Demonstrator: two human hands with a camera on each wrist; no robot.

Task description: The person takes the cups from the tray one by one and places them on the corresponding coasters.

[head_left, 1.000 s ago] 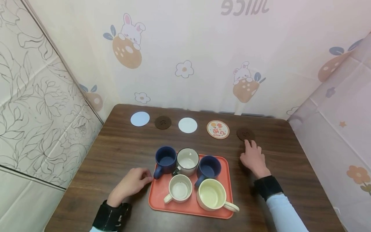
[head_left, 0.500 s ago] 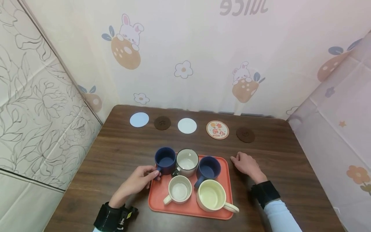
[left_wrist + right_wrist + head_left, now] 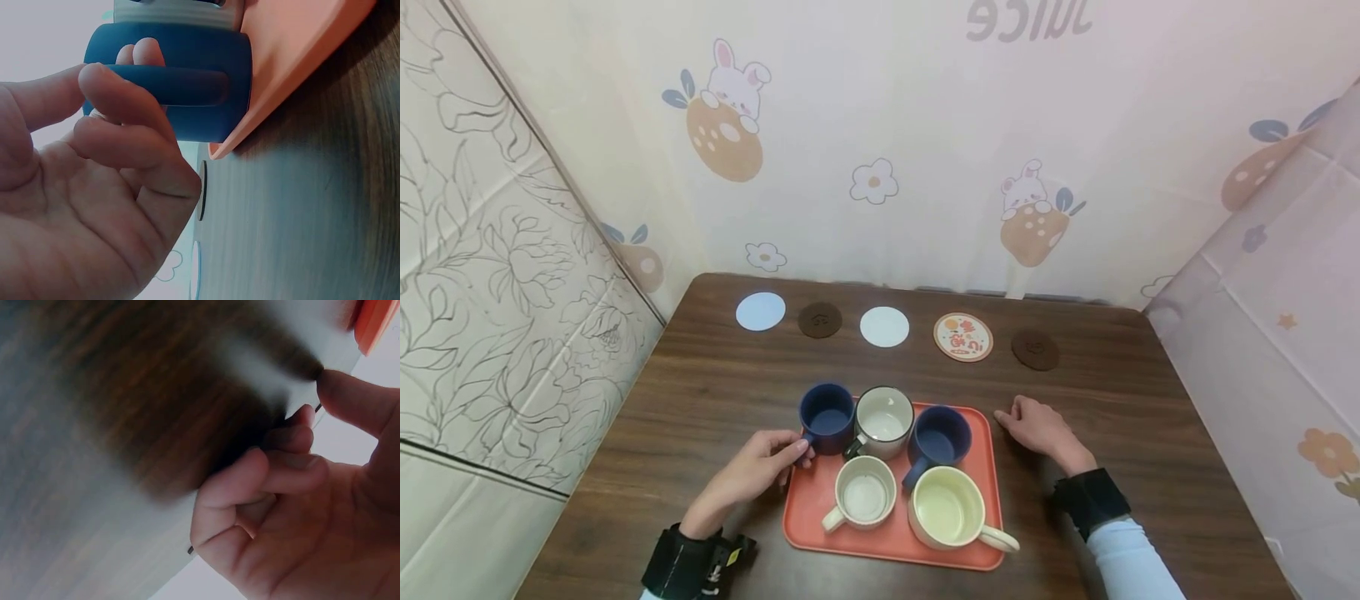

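An orange tray [image 3: 981, 533] holds several mugs. My left hand [image 3: 796, 454] grips the handle of the dark blue mug [image 3: 826, 408] at the tray's back left corner. In the left wrist view, the fingers of my left hand [image 3: 119, 87] curl round the handle of this blue mug [image 3: 187, 112], and one fingertip shows behind it. My right hand [image 3: 1013, 417] rests on the wooden table [image 3: 715, 392] just right of the tray, fingers loosely curled, holding nothing. The right wrist view shows that right hand [image 3: 294, 425] against the blurred tabletop.
On the tray also stand a white mug [image 3: 884, 414], a second blue mug [image 3: 940, 435], a small cream mug [image 3: 865, 493] and a large pale yellow mug [image 3: 947, 508]. Several round coasters line the back edge, from a pale blue one [image 3: 761, 311] to a brown one [image 3: 1035, 350]. Fabric walls enclose the table.
My right hand drew back from the brown coaster at the back right to the tray's right edge. My left hand moved right and took the blue mug's handle.
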